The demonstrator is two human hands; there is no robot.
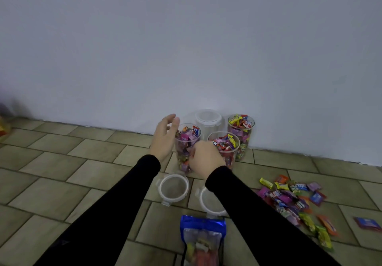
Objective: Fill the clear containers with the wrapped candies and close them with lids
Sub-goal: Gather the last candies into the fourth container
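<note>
Both hands are at the cluster of tall clear plastic cylinder containers standing upright on the tan tiled floor (51, 162) against the pale wall (186, 48). The left hand (164, 139) is spread, fingers relaxed and straight, cupped beside the left wall of the front-left clear container (184, 154); whether it touches the wall cannot be told. The right hand (204, 159) has its fingers curled low between that container and the front-right clear container (229, 152); what it grips, if anything, is hidden behind its own back. The relation that matters: the two round white-rimmed clip lids lie flat on the floor directly nearer the person than the containers, below the wrists, so closing calls for drawing a hand back toward the body. The left lid (173, 189) lies just under the left forearm, well exposed; the right lid (208, 201) is partly covered by the right sleeve. Each hand is nearer its own-side lid. Contents: the front-left container is filled with wrapped candies nearly to the rim, the front-right heaped to the rim, the rear-right container (241, 139) full and unlidded, the rear-middle container (208, 121) apparently empty with its lid on. A loose pile of coloured wrapped candies (293, 197) lies right of the right arm. A blue-topped clear candy bag (201, 241) lies nearest the person.
</note>
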